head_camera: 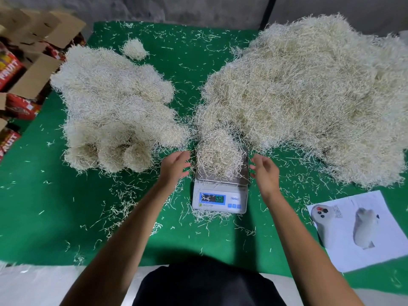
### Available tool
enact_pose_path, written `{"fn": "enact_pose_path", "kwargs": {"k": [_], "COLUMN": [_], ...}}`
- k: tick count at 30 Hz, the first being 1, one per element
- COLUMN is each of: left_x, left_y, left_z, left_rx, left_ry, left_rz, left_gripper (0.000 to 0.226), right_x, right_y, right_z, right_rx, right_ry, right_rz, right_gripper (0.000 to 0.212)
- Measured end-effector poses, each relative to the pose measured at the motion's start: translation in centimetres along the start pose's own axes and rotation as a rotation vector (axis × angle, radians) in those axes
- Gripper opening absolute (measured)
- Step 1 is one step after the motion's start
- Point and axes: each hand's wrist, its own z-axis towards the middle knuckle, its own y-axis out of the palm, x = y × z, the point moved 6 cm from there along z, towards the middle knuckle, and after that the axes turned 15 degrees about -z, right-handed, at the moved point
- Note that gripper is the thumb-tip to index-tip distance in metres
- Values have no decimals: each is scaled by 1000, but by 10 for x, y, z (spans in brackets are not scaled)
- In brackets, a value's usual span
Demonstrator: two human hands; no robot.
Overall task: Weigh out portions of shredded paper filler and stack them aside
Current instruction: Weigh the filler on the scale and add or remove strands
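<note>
The paper clump [217, 154] is heaped on the scale [219, 195], flanked by the left hand [174, 165] and right hand [263, 171], fingers spread and empty; overhanging strands could be snagged and scattered if lifted loosely

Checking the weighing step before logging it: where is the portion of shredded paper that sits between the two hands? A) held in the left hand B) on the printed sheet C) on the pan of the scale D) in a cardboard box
C: the portion lies heaped on the pan of the scale, with the left hand and right hand open on either side of it.
</note>
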Motion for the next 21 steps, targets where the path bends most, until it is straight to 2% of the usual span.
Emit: {"fn": "enact_pose_path", "kwargs": {"k": [4, 8, 10, 13, 16, 20, 21], "left_x": [3, 5, 3, 2, 4, 9, 9], "left_y": [-2, -12, -18, -22, -21, -19, -17], "left_z": [0, 2, 3, 5, 9, 21, 24], "left_rx": [50, 227, 288, 293, 316, 419, 438], "left_ry": [15, 37, 24, 21, 39, 100, 79], "left_rz": [14, 25, 18, 48, 134, 175, 154], "left_gripper": [38, 26, 30, 41, 33, 29, 37], "right_x": [1, -1, -1, -3, -4, -4, -3], "right_y": [0, -1, -1, -3, -1, 5, 8], "right_z": [-2, -3, -3, -2, 2, 10, 12], "right_rx": [-5, -14, -22, -24, -27, -68, -85], "right_ry": [-6, 7, 1, 3, 3, 15, 28], "right_rz": [-1, 22, 22, 20, 18, -44, -73], "right_gripper": [29, 24, 19, 20, 17, 27, 32]}}
